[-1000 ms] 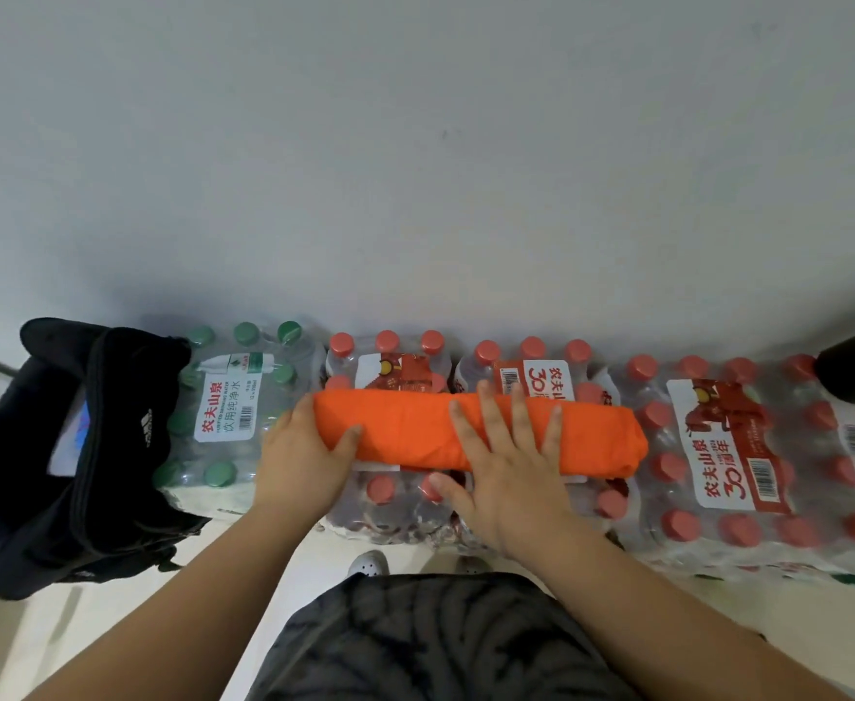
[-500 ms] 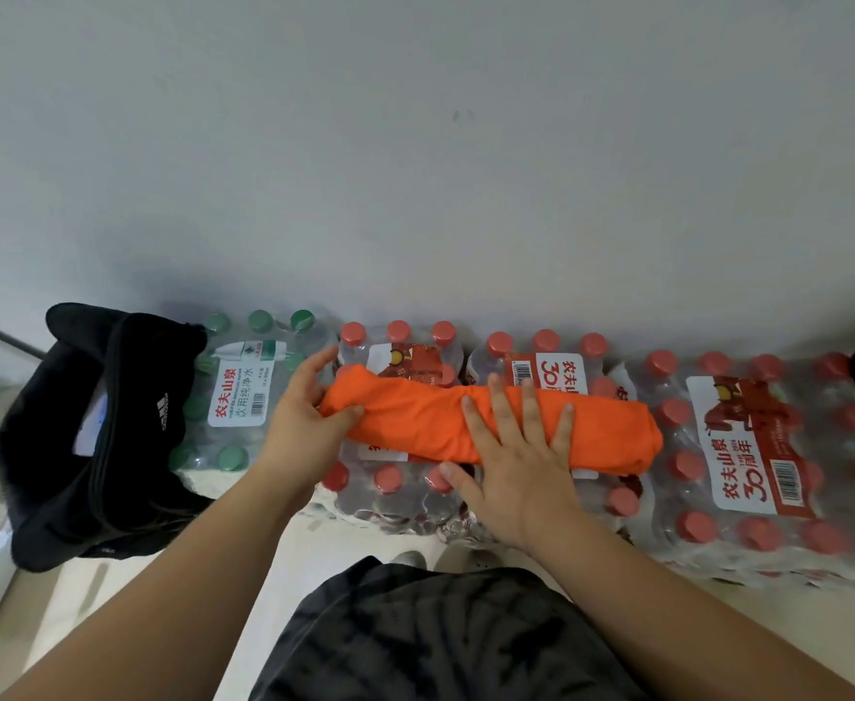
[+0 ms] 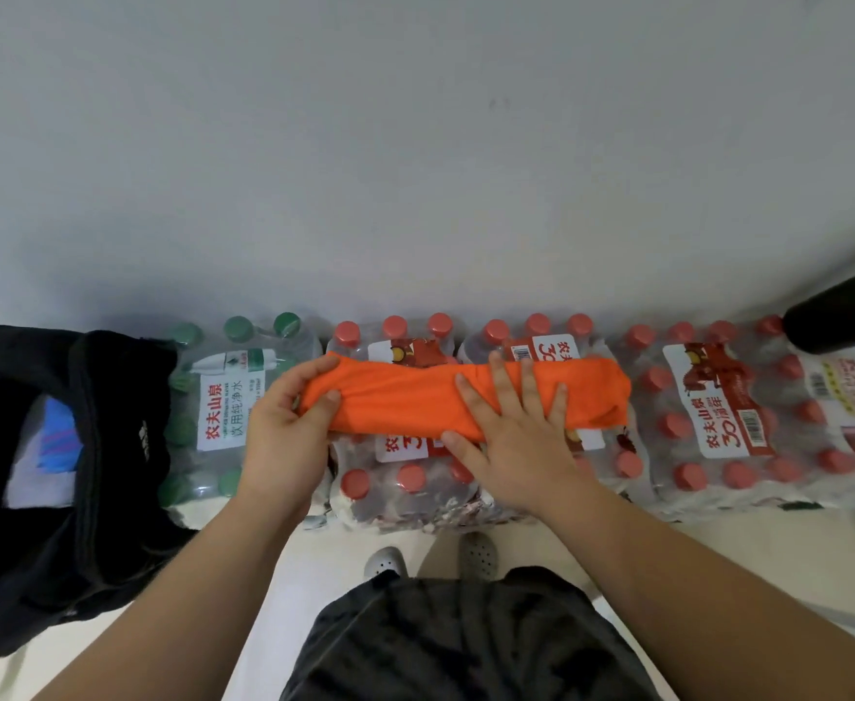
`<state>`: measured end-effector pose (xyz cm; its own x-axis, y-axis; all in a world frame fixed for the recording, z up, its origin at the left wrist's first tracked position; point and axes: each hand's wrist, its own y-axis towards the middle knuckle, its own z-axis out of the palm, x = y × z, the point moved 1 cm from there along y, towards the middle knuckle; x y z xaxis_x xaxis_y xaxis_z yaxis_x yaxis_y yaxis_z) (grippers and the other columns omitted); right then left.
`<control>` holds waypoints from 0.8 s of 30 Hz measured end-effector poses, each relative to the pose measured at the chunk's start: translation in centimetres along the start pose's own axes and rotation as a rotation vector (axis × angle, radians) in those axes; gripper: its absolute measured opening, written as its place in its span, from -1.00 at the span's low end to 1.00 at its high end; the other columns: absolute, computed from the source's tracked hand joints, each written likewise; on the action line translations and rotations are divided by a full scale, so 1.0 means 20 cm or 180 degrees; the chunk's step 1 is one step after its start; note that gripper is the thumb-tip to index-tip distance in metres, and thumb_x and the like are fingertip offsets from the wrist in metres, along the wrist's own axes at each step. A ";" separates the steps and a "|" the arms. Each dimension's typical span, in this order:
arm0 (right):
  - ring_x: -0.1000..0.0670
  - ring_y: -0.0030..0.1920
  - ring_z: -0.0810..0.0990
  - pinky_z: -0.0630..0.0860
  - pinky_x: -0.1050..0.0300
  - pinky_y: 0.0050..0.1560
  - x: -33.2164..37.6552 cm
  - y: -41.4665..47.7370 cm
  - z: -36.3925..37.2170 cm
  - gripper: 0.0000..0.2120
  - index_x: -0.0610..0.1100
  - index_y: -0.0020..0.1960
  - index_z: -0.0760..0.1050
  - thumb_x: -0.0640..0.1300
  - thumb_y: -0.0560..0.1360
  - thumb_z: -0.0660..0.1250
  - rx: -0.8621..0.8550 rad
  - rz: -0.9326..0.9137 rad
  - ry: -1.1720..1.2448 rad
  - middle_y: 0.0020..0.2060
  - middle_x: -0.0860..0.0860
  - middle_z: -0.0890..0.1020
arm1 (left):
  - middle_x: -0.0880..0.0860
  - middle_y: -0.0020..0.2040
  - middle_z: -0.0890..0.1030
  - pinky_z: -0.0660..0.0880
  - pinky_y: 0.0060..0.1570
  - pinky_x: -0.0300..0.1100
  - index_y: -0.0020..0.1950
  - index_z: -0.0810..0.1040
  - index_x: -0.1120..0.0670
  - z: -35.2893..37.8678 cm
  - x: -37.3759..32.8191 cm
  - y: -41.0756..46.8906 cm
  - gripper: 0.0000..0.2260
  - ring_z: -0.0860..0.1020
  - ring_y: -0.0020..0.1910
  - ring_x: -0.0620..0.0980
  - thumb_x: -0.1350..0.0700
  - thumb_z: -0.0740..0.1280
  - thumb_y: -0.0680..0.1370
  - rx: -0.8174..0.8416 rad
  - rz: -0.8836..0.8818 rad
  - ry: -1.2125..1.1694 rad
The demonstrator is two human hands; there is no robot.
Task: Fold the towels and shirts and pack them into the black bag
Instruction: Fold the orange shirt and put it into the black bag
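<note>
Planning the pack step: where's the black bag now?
Head view, far left: the black bag lies open next to the green-capped water bottle pack, left of the left hand that grips the rolled orange cloth.

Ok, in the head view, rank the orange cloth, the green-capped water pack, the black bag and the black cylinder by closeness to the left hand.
1. The orange cloth, gripped at its end by the left hand.
2. The green-capped water pack, just left of that hand.
3. The black bag, far left.
4. The black cylinder, far right edge.
</note>
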<state>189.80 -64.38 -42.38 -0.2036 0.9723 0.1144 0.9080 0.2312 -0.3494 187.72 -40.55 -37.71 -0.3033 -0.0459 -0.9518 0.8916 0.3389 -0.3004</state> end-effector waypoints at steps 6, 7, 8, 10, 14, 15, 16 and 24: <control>-0.16 0.58 -0.35 -0.37 -0.28 0.51 -0.15 -0.10 -0.03 -0.19 0.13 0.61 -0.26 0.51 0.48 -0.35 -0.0497 0.0417 0.0121 0.62 -0.08 -0.21 | -0.14 0.22 0.58 0.57 0.15 -0.10 0.21 0.62 -0.19 0.14 -0.18 -0.07 -0.64 0.57 0.21 -0.11 0.24 0.36 0.57 0.0295 0.0481 0.0322; -0.16 0.58 -0.35 -0.37 -0.25 0.52 -0.20 -0.12 -0.02 -0.18 0.11 0.62 -0.26 0.51 0.48 -0.36 -0.0541 0.0478 0.0158 0.62 -0.09 -0.19 | -0.15 0.22 0.58 0.54 0.21 -0.07 0.22 0.61 -0.18 0.19 -0.20 -0.09 -0.64 0.56 0.22 -0.14 0.24 0.36 0.56 0.0325 0.0585 0.0427; -0.14 0.58 -0.35 -0.36 -0.22 0.53 -0.25 -0.14 -0.02 -0.16 0.08 0.62 -0.25 0.51 0.47 -0.36 -0.0564 0.0495 0.0225 0.62 -0.09 -0.19 | -0.16 0.21 0.57 0.51 0.26 -0.06 0.23 0.61 -0.17 0.24 -0.23 -0.11 -0.63 0.54 0.23 -0.18 0.25 0.36 0.55 0.0338 0.0677 0.0544; -0.06 0.59 -0.34 -0.28 -0.17 0.57 -0.34 -0.19 -0.01 -0.12 0.05 0.63 -0.21 0.52 0.47 -0.32 -0.0645 0.0365 0.0613 0.62 -0.03 -0.19 | -0.16 0.21 0.56 0.47 0.32 -0.09 0.24 0.61 -0.14 0.36 -0.27 -0.14 -0.64 0.52 0.23 -0.23 0.25 0.37 0.54 0.0381 0.0851 0.0716; 0.17 0.59 -0.07 0.06 -0.06 0.57 -0.53 -0.25 -0.04 -0.20 0.11 0.63 -0.03 0.50 0.51 -0.10 -0.0896 0.0012 0.2488 0.61 0.17 0.00 | -0.12 0.21 0.50 0.29 0.29 -0.45 0.26 0.57 -0.16 0.66 -0.29 -0.21 -0.61 0.46 0.16 -0.27 0.25 0.37 0.54 0.0554 0.1249 0.1388; 0.19 0.58 0.04 0.13 -0.04 0.56 -0.56 -0.26 -0.05 -0.25 0.15 0.61 0.03 0.48 0.53 -0.06 -0.0904 -0.0004 0.3068 0.60 0.18 0.09 | -0.11 0.20 0.49 0.23 0.22 -0.58 0.29 0.58 -0.12 0.74 -0.28 -0.22 -0.61 0.43 0.12 -0.27 0.25 0.36 0.54 0.0556 0.1328 0.1616; 0.20 0.55 0.15 0.19 -0.01 0.54 -0.59 -0.26 -0.06 -0.32 0.19 0.59 0.11 0.45 0.55 -0.02 -0.0858 0.0010 0.3677 0.57 0.18 0.20 | -0.08 0.19 0.47 0.18 0.16 -0.64 0.31 0.58 -0.08 0.83 -0.27 -0.24 -0.61 0.41 0.11 -0.25 0.25 0.36 0.54 0.0546 0.1380 0.1799; 0.08 0.31 0.56 0.48 0.02 0.36 -0.76 -0.20 -0.21 -0.65 0.06 0.42 0.41 0.06 0.65 0.19 -0.0088 0.0130 0.5767 0.30 0.06 0.60 | 0.07 0.25 0.60 0.45 0.12 -0.14 0.46 0.43 -0.03 1.31 -0.09 -0.31 -0.53 0.56 0.21 0.09 0.10 0.33 0.54 0.0981 0.1222 0.3086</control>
<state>190.74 -80.34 -38.77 0.4070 -0.2635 0.8746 0.9106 0.1919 -0.3659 191.61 -67.16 -35.68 -0.0021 0.8200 -0.5724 0.9886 -0.0843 -0.1245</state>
